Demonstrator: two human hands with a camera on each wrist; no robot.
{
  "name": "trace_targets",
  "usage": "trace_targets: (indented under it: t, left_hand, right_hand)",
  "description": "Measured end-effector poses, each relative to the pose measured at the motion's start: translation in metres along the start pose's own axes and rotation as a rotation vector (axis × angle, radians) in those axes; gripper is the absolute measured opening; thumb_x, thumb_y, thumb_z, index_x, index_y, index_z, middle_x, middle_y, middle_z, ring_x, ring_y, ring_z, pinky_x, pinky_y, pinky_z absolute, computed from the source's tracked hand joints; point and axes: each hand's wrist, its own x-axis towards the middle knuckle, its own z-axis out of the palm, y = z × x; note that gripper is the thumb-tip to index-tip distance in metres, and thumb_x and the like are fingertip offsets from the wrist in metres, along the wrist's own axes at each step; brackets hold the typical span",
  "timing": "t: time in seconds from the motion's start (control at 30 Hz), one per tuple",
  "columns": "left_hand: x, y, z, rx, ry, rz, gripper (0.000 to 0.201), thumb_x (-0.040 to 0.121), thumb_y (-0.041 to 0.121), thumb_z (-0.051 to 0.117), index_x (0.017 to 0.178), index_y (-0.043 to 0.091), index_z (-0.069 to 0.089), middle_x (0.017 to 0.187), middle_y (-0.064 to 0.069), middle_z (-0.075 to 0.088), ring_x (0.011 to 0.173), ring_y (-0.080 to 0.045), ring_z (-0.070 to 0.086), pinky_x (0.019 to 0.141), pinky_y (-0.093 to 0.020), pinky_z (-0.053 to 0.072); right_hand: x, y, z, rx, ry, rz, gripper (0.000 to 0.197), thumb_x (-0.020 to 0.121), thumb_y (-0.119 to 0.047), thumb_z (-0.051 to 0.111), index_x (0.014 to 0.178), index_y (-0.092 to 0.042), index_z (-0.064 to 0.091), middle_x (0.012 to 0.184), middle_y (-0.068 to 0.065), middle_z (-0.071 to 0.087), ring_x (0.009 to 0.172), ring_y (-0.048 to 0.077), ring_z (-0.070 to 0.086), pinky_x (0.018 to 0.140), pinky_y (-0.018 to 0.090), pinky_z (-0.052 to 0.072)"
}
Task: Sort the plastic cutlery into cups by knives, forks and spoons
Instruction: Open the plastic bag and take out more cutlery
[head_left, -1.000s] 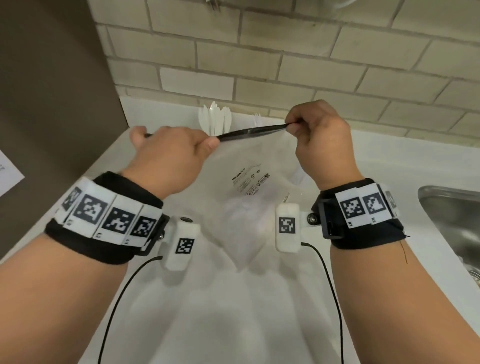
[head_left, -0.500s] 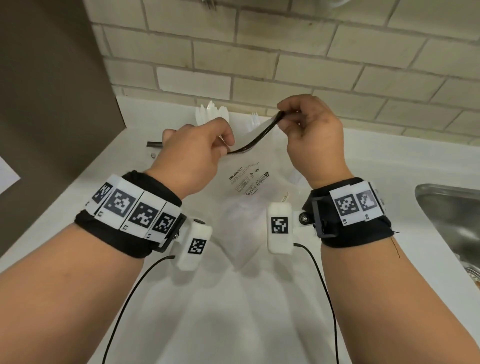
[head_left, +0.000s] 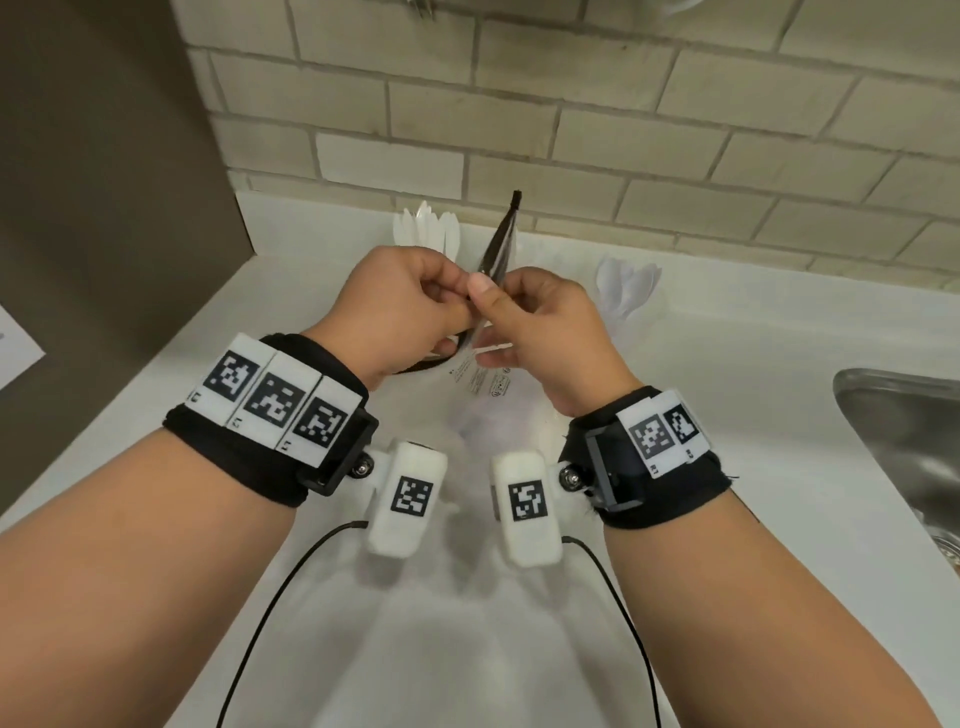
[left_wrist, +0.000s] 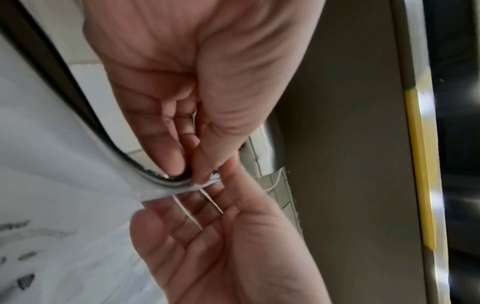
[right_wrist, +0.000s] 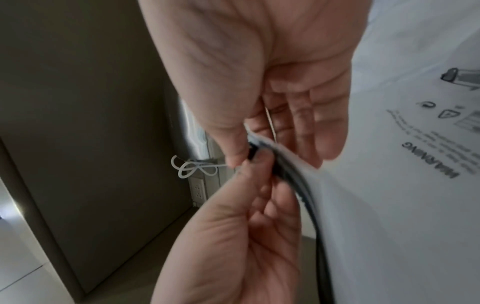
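An empty clear plastic bag (head_left: 478, 384) with a black zip strip (head_left: 501, 244) hangs over the white counter (head_left: 727, 364). My left hand (head_left: 457, 291) and right hand (head_left: 488, 291) meet at the strip, each pinching it between thumb and fingers. The strip is folded, one end sticking up towards the wall. The left wrist view shows the left hand (left_wrist: 197, 174) on the strip and two thin white sticks (left_wrist: 210, 200) across the right hand's fingers. The right hand (right_wrist: 249, 152) pinches the strip (right_wrist: 291, 176). White cutlery (head_left: 426, 231) stands behind the hands, more cutlery (head_left: 628, 288) to the right; their cups are hidden.
A steel sink (head_left: 904, 441) is set into the counter at the right. A brown panel (head_left: 104, 182) closes off the left side and a tiled wall (head_left: 571, 130) the back. A sheet of paper (head_left: 15, 343) shows at the far left.
The hands have come together from about a hand's width apart. The black strip, stretched level between them before, is now folded with its end pointing up.
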Motion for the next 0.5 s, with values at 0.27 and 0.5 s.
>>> trace_targets:
  t: [0.27, 0.5]
  left_hand:
    - [0.007, -0.002, -0.013, -0.125, 0.094, -0.166, 0.015, 0.095, 0.015, 0.054, 0.083, 0.021, 0.047, 0.088, -0.011, 0.068, 0.068, -0.021, 0.069, 0.071, -0.039, 0.057]
    - [0.003, 0.007, -0.02, -0.757, 0.176, -0.388, 0.028, 0.093, -0.007, 0.032, 0.089, 0.004, 0.057, 0.088, -0.019, 0.069, 0.084, -0.034, 0.067, 0.064, -0.046, 0.06]
  right_hand:
    - [0.001, -0.005, 0.0, 0.229, 0.062, 0.095, 0.021, 0.102, -0.015, 0.038, 0.086, -0.015, 0.051, 0.074, 0.006, 0.061, 0.07, 0.026, 0.062, 0.07, 0.043, 0.052]
    - [-0.001, 0.017, -0.015, -0.378, -0.023, -0.049, 0.035, 0.085, -0.028, 0.068, 0.113, -0.013, 0.054, 0.099, -0.003, 0.062, 0.084, 0.014, 0.06, 0.067, 0.014, 0.045]
